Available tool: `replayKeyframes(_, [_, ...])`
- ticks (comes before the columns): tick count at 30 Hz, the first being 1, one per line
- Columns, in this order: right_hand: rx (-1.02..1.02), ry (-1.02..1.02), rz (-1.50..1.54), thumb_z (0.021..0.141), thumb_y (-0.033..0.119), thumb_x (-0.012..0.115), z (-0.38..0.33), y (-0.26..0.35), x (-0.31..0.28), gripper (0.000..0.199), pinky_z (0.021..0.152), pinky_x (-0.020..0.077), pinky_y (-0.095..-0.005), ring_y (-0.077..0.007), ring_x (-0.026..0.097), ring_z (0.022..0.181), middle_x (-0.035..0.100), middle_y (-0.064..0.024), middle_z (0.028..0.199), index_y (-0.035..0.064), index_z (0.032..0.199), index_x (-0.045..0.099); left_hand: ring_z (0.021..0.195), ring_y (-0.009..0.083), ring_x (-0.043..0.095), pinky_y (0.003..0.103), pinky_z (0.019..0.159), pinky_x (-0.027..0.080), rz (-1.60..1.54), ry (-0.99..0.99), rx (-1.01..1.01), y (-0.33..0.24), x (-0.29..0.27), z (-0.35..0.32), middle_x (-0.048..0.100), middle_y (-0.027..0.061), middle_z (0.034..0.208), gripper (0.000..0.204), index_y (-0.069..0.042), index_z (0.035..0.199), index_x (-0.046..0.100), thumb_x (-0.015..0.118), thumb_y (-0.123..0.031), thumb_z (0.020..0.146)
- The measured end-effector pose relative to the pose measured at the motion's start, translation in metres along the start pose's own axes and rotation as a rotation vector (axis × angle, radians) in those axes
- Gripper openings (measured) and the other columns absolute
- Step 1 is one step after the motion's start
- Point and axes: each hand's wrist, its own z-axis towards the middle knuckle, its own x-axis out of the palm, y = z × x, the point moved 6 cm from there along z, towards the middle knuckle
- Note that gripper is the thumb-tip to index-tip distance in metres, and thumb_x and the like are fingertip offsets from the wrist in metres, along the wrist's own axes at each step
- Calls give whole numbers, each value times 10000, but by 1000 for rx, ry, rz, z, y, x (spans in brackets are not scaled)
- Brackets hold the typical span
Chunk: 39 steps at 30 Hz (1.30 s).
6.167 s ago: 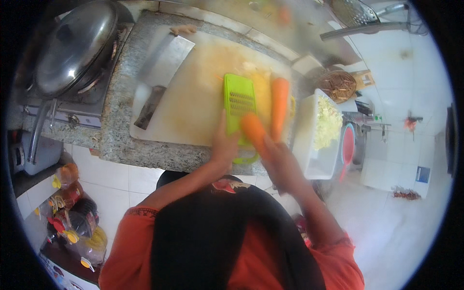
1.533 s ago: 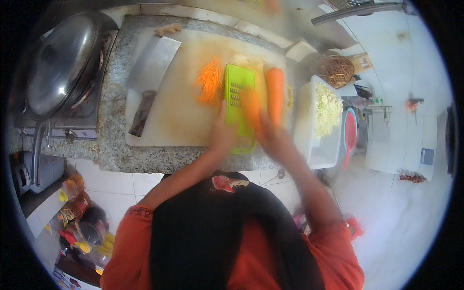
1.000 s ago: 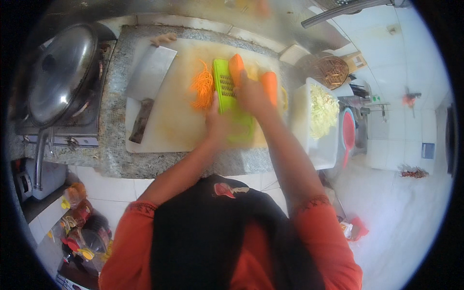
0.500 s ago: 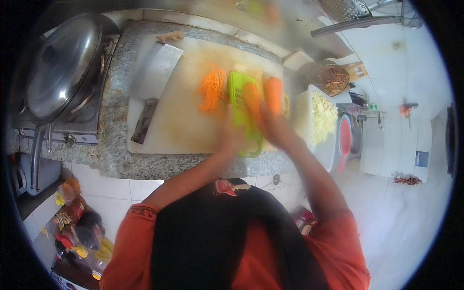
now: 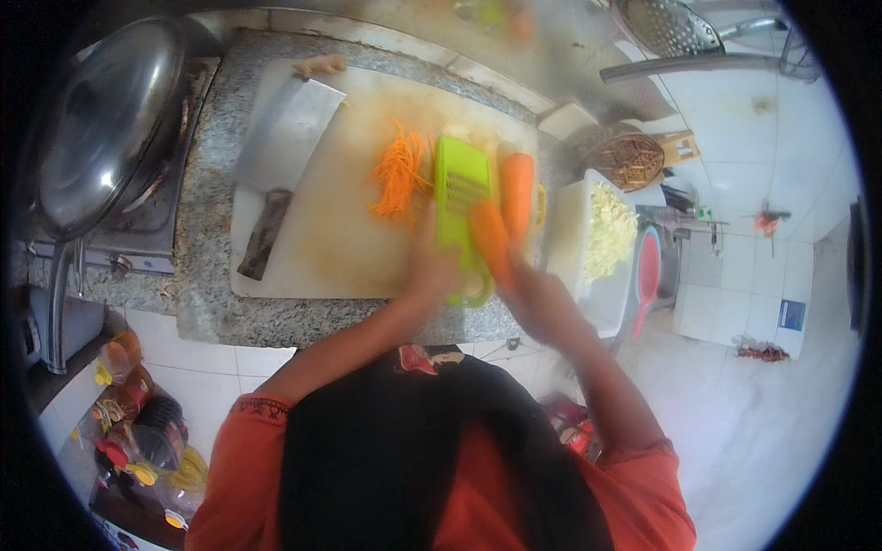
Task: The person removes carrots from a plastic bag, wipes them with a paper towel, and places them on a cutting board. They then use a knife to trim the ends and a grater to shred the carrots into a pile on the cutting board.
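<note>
- Two hands at the white cutting board (image 5: 312, 248) on the bench.
- Left hand (image 5: 432, 266): fingers clasp green grater (image 5: 461, 197).
- Right hand (image 5: 542, 308): fingers grip carrot (image 5: 491, 241) against the grater.
- Shredded carrot (image 5: 400, 170) lies just left of it.

Bright green flat grater (image 5: 462, 197), lying lengthwise on the pale cutting board (image 5: 312, 248). Peeled orange carrot (image 5: 491, 241) pressed slantwise against its right edge, lower end held, upper end on the grating face.
</note>
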Motion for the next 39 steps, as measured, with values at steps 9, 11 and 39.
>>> replayKeyframes(9, [66,3,-151,872,221,569,133,-24,12,421,687,516,-479,-385,644,730,648,-219,765,-12,1207,467,968,197,587,311,827,495,175,-5,149,6,5,-3,586,140,1149,729,-116,1491,238,524,50,841])
replayKeyframes(11, [198,218,-47,872,230,574,88,-3,4,425,716,510,-478,-393,642,794,644,-241,843,-5,1210,465,966,193,585,309,818,494,67,19,58,-11,-2,-5,583,138,1153,725,-107,1490,237,523,47,842])
replayKeyframes(39, [234,-306,885,877,208,604,79,-118,21,570,519,498,-245,-148,614,676,628,-106,1018,74,1391,397,850,403,641,441,743,515,611,65,190,-20,15,-12,629,275,990,765,-200,1496,190,544,-83,829])
